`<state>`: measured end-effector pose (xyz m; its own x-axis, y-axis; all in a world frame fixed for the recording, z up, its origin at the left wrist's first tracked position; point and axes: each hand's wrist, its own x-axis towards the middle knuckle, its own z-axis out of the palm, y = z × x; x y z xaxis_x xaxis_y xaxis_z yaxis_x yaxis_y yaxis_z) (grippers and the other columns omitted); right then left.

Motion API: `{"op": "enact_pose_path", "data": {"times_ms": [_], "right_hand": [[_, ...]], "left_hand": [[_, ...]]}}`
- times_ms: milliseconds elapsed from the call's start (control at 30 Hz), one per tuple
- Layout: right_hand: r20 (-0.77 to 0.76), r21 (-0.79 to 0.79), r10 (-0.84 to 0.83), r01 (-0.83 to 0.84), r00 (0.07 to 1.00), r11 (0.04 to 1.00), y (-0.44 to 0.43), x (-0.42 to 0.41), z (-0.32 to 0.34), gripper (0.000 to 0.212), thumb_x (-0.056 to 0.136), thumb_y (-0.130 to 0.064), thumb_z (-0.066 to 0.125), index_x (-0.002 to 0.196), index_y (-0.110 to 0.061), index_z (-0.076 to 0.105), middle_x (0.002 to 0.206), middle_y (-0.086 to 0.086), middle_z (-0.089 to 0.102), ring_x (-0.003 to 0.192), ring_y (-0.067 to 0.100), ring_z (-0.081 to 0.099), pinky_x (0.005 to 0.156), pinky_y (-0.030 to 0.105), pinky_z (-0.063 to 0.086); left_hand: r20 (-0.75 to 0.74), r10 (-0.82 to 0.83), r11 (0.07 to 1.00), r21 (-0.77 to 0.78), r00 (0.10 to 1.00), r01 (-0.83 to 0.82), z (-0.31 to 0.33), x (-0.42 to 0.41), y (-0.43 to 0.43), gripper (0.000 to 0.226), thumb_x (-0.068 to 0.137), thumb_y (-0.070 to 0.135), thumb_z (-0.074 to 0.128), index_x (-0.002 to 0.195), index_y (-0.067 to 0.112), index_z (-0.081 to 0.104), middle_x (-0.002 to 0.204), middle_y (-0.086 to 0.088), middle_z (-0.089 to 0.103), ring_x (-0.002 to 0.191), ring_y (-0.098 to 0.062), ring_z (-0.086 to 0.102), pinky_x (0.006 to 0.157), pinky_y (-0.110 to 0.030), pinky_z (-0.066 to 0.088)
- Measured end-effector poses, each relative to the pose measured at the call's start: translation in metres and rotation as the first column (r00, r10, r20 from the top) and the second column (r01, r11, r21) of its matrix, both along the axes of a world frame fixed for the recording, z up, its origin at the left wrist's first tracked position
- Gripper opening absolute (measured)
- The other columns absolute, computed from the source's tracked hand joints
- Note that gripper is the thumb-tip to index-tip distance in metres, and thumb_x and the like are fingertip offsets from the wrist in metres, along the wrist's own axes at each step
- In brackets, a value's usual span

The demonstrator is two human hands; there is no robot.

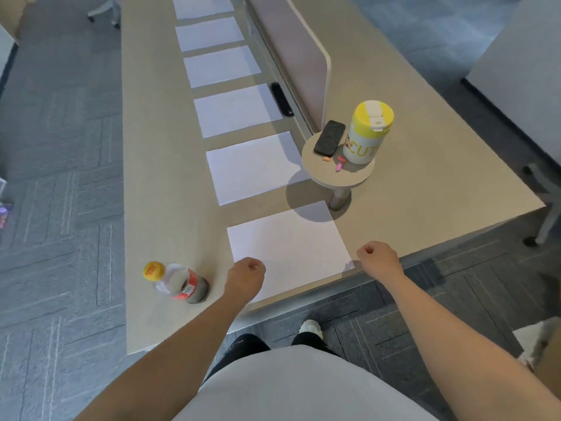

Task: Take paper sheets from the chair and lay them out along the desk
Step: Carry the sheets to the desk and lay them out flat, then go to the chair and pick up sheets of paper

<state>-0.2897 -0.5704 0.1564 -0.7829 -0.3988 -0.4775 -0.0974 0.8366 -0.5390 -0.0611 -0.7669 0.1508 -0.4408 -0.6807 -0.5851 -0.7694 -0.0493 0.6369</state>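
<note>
In the head view, a row of paper sheets is seen on the desk (151, 147), running from the lower middle of the frame to the top edge; the nearest sheet (288, 250) lies at the desk's near end, with the next sheet (255, 168) above it and further sheets (221, 66) beyond, each set apart by a strip of bare desk; the nearest sheet's long axis runs across the frame, from one hand towards the other. The left hand (247, 270) is placed over the sheet's lower left corner with its fingers curled in; whether paper is pinched there cannot be told. The right hand (376, 256) is held just beside the lower right corner, its fingers curled into a loose fist with no paper seen in them; both hands are about equally near. The sheet is judged to be already laid, so letting go is what remains. The chair with the supply cannot be made out. A bottle (179, 282) stands at lower left; a yellow-lidded cup (367, 132) and a phone (329, 138) rest on a round stand (349, 177) at centre right.
</note>
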Motion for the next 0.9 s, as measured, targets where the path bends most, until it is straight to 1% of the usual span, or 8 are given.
{"op": "enact_pose_path", "data": {"times_ms": [67, 167, 300, 400, 600, 733, 767, 900], "right_hand": [[0.021, -0.007, -0.027, 0.027, 0.999, 1.000, 0.017, 0.013, 0.008, 0.020, 0.097, -0.022, 0.050, 0.090, -0.010, 0.064, 0.083, 0.001, 0.064, 0.080, 0.020, 0.058, 0.059, 0.025, 0.041], [-0.004, 0.039, -0.166, 0.166, 0.986, 0.985, 0.058, 0.062, 0.018, 0.024, 0.099, -0.029, 0.050, 0.102, -0.011, 0.066, 0.097, 0.004, 0.067, 0.085, 0.018, 0.058, 0.064, 0.028, 0.043], [-0.066, 0.101, -0.411, 0.416, 0.909, 0.904, 0.125, 0.159, 0.031, 0.027, 0.102, -0.031, 0.046, 0.118, -0.019, 0.065, 0.115, 0.002, 0.066, 0.103, 0.022, 0.059, 0.080, 0.030, 0.043], [-0.082, 0.156, -0.523, 0.529, 0.849, 0.834, 0.178, 0.243, 0.039, 0.028, 0.103, -0.030, 0.044, 0.118, -0.019, 0.065, 0.119, 0.006, 0.067, 0.104, 0.027, 0.061, 0.086, 0.034, 0.049], [-0.104, 0.316, -0.758, 0.744, 0.644, 0.589, 0.272, 0.405, 0.037, 0.029, 0.102, -0.029, 0.043, 0.118, -0.018, 0.063, 0.123, 0.006, 0.065, 0.108, 0.026, 0.061, 0.092, 0.036, 0.050], [-0.105, 0.307, -0.889, 0.865, 0.446, 0.398, 0.316, 0.507, 0.032, 0.020, 0.099, -0.028, 0.043, 0.102, -0.033, 0.062, 0.110, -0.001, 0.065, 0.094, 0.022, 0.059, 0.079, 0.033, 0.051], [-0.094, 0.323, -0.900, 0.868, 0.426, 0.377, 0.327, 0.527, 0.030, 0.022, 0.100, -0.029, 0.041, 0.106, -0.033, 0.062, 0.112, 0.000, 0.065, 0.093, 0.021, 0.058, 0.076, 0.032, 0.049], [-0.035, 0.359, -0.923, 0.867, 0.382, 0.345, 0.372, 0.594, 0.012, 0.030, 0.102, -0.031, 0.040, 0.122, -0.024, 0.061, 0.123, 0.006, 0.063, 0.104, 0.026, 0.059, 0.084, 0.036, 0.051]], "left_hand": [[-0.041, -0.166, 0.986, -0.017, 0.985, 0.166, 0.002, -0.007, 0.005, 0.021, 0.096, 0.030, 0.051, 0.102, 0.020, 0.069, 0.101, 0.000, 0.071, 0.093, -0.020, 0.066, 0.088, -0.034, 0.053], [-0.066, -0.487, 0.873, -0.048, 0.871, 0.485, 0.002, -0.011, 0.016, 0.021, 0.095, 0.027, 0.050, 0.096, 0.018, 0.068, 0.093, 0.001, 0.070, 0.087, -0.018, 0.065, 0.076, -0.027, 0.049], [-0.030, -0.821, 0.571, -0.056, 0.570, 0.819, -0.003, 0.005, 0.040, 0.015, 0.094, 0.024, 0.050, 0.097, 0.020, 0.065, 0.081, 0.006, 0.066, 0.067, -0.007, 0.059, 0.058, -0.019, 0.043], [0.039, -0.947, 0.315, -0.080, 0.319, 0.946, -0.008, 0.027, 0.062, 0.025, 0.094, 0.021, 0.049, 0.070, 0.023, 0.052, 0.063, 0.007, 0.055, 0.054, -0.006, 0.050, 0.050, -0.016, 0.035], [0.178, -0.961, -0.231, -0.099, -0.211, 0.968, -0.015, 0.052, 0.141, 0.022, 0.089, 0.011, 0.042, 0.068, 0.017, 0.042, 0.068, -0.005, 0.039, 0.064, -0.018, 0.038, 0.055, -0.026, 0.033], [0.204, -0.939, -0.286, -0.019, -0.276, 0.958, -0.010, 0.078, 0.208, 0.020, 0.085, 0.012, 0.044, 0.075, 0.011, 0.060, 0.068, -0.013, 0.052, 0.064, -0.028, 0.055, 0.061, -0.028, 0.036], [0.205, -0.938, -0.290, -0.019, -0.280, 0.957, -0.013, 0.083, 0.225, 0.022, 0.087, 0.016, 0.045, 0.088, 0.009, 0.066, 0.079, -0.014, 0.060, 0.098, -0.031, 0.067, 0.066, -0.028, 0.038], [0.258, -0.886, -0.409, -0.038, -0.386, 0.912, -0.009, 0.113, 0.295, 0.019, 0.092, 0.019, 0.045, 0.081, 0.021, 0.060, 0.074, 0.003, 0.053, 0.072, -0.018, 0.053, 0.064, -0.029, 0.035]]}}
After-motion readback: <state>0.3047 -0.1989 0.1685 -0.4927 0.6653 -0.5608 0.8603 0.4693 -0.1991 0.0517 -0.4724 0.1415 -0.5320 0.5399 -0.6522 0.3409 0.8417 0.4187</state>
